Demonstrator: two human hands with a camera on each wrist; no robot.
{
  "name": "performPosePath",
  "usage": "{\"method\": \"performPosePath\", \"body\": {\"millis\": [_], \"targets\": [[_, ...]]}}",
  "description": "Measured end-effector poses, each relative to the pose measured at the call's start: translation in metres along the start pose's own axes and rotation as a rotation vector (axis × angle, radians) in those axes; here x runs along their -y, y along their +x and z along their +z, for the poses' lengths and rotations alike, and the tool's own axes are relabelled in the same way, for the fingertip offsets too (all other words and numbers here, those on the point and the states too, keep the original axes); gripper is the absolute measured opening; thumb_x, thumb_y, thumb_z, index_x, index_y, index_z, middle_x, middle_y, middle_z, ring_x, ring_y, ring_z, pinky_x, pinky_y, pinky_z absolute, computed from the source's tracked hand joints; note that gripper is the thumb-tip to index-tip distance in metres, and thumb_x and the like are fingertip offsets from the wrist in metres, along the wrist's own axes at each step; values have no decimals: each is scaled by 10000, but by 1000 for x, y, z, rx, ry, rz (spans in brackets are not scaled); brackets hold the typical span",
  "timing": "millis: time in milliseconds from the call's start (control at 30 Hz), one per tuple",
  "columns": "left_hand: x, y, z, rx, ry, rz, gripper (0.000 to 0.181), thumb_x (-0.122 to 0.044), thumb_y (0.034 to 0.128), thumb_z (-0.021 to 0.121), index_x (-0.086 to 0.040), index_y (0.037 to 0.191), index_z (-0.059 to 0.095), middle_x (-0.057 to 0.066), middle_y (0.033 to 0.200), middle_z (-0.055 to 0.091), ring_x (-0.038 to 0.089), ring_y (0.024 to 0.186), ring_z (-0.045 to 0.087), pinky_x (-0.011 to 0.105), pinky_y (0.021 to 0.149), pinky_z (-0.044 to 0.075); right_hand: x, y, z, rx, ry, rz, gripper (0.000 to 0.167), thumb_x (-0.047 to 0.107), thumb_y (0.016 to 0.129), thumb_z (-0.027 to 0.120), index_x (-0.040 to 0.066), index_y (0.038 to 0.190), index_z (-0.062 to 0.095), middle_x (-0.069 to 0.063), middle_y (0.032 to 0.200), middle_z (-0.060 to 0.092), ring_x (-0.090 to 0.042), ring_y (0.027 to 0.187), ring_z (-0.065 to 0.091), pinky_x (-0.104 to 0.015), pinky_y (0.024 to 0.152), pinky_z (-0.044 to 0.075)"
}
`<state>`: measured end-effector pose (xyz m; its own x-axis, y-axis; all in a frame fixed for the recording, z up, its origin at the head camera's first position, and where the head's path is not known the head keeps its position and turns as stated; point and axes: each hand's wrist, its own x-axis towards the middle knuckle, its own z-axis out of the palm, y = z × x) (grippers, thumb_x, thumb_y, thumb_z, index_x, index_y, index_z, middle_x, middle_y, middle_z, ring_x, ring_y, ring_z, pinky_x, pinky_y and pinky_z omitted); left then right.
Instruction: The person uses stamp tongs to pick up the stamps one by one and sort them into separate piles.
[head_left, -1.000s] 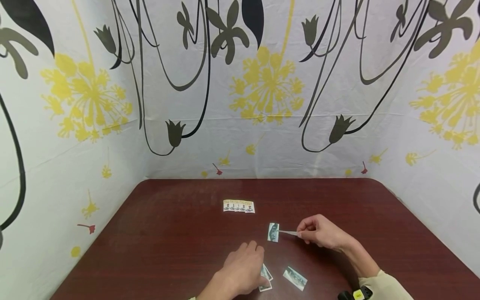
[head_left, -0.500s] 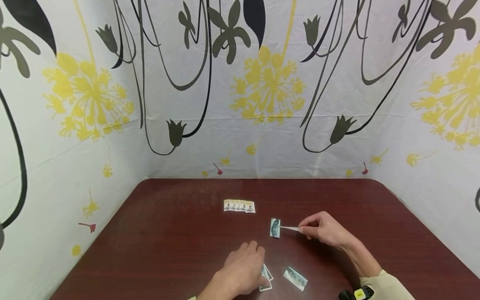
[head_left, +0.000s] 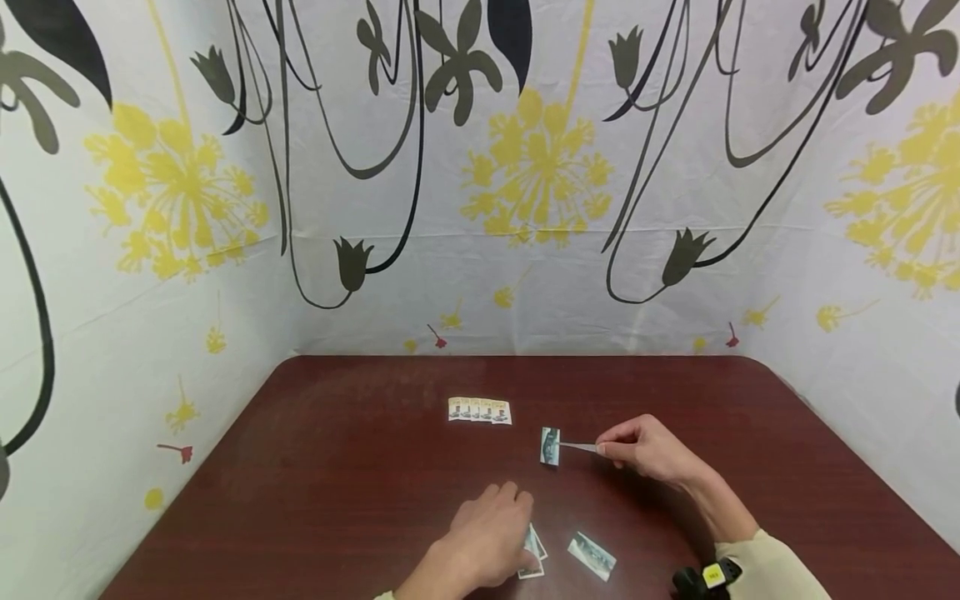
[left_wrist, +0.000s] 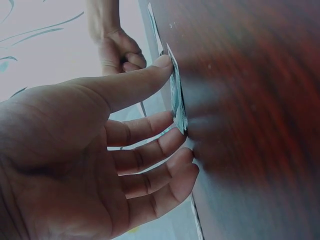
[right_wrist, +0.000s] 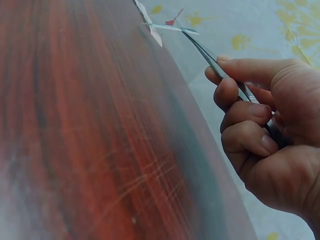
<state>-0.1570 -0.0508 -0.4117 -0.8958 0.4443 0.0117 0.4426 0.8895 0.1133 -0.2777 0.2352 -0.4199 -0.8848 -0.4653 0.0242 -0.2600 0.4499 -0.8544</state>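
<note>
My right hand [head_left: 651, 454] pinches a pair of metal tweezers [right_wrist: 212, 62], and their tips hold a green-and-white stamp [head_left: 550, 447] by its edge, lifted above the table. My left hand [head_left: 483, 533] rests low over a few overlapping green stamps [head_left: 532, 562] on the tabletop. In the left wrist view its thumb tip touches a stamp [left_wrist: 176, 97] and the other fingertips come down at the stamp's edge, loosely bent. One more green stamp [head_left: 592, 556] lies slanted on the table between the two hands.
A row of several overlapping yellow-and-white stamps [head_left: 480, 411] lies farther back on the dark red wooden table [head_left: 337, 467]. Floral-patterned white cloth [head_left: 450, 292] hangs behind the table and at both sides. A black wrist device [head_left: 708, 577] sits by the right sleeve.
My right hand has moved the tweezers and the stamp farther back over the table, toward the yellow-and-white row. The left hand and the stamps beneath it keep their place.
</note>
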Motion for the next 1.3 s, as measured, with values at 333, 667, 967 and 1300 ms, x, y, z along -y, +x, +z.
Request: {"method": "performPosePath", "body": {"millis": [333, 667, 967, 1300], "targets": [[0, 0, 2, -7, 10, 2, 487, -488, 787, 901, -155, 1064, 679, -31, 943, 580, 147, 848, 558, 329, 613, 507, -1, 7, -1, -17, 23, 12, 219, 156, 1001, 717, -48, 1058, 774, -48, 706, 600, -80, 475, 390, -256, 452, 367], [1, 0, 2, 7, 2, 5, 468, -486, 800, 893, -161, 1073, 695, -36, 957, 584, 140, 865, 560, 332, 625, 512, -1, 20, -7, -16, 7, 38, 230, 166, 999, 724, -52, 1055, 772, -39, 688, 591, -81, 482, 392, -260, 461, 369], [2, 0, 1, 11, 0, 9, 435, -470, 816, 884, -162, 1062, 701, -41, 943, 572, 133, 857, 544, 323, 615, 500, 0, 34, -13, -24, -22, 57, 241, 153, 994, 722, -69, 1074, 768, -25, 690, 587, -84, 489, 409, -258, 466, 373], [2, 1, 0, 34, -15, 6, 447, -471, 819, 884, -171, 1103, 711, -40, 967, 591, 130, 884, 556, 329, 634, 509, 3, 46, -21, -15, -44, 71, 268, 165, 1001, 715, -79, 1103, 758, -23, 687, 589, -89, 496, 401, -256, 470, 368]]}}
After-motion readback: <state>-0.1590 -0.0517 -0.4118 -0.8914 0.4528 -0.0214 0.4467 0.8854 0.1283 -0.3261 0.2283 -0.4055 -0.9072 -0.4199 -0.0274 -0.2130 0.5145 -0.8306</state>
